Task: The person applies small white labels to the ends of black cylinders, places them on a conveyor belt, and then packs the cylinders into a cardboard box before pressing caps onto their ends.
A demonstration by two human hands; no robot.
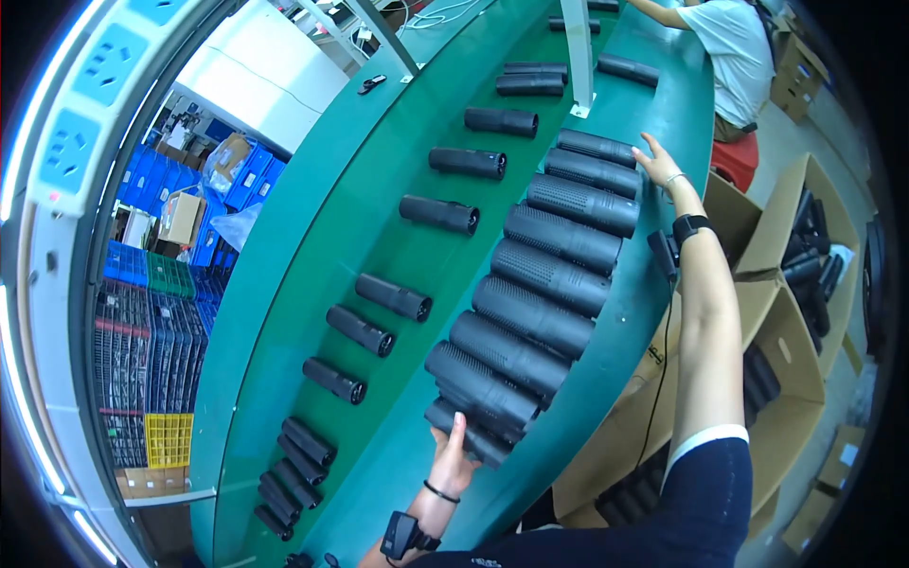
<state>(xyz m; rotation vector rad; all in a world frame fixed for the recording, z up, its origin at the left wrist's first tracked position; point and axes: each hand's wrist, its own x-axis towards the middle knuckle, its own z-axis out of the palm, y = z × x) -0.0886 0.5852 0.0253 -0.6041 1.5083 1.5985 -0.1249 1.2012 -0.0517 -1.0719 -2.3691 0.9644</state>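
Observation:
A tight row of black ribbed plastic cylinders [549,284], several of them, lies side by side on the green worktable [625,275]. My left hand [452,464] is at the row's near end, against the nearest black cylinder [469,433]. Its thumb stands apart from the fingers, which are partly hidden. At the far end, my right hand [661,163] has its fingers spread beside the right end of the farthest cylinder [598,146] in the row. Neither hand is closed around a cylinder. The near cylinders overlap slightly, one partly on top of others.
Spaced black cylinders [379,296] lie along a darker green belt [379,237] left of the row. A white metal post [579,66] rises beyond. Open cardboard boxes [786,350] holding black parts stand at right. Another person [734,57] sits at the far right.

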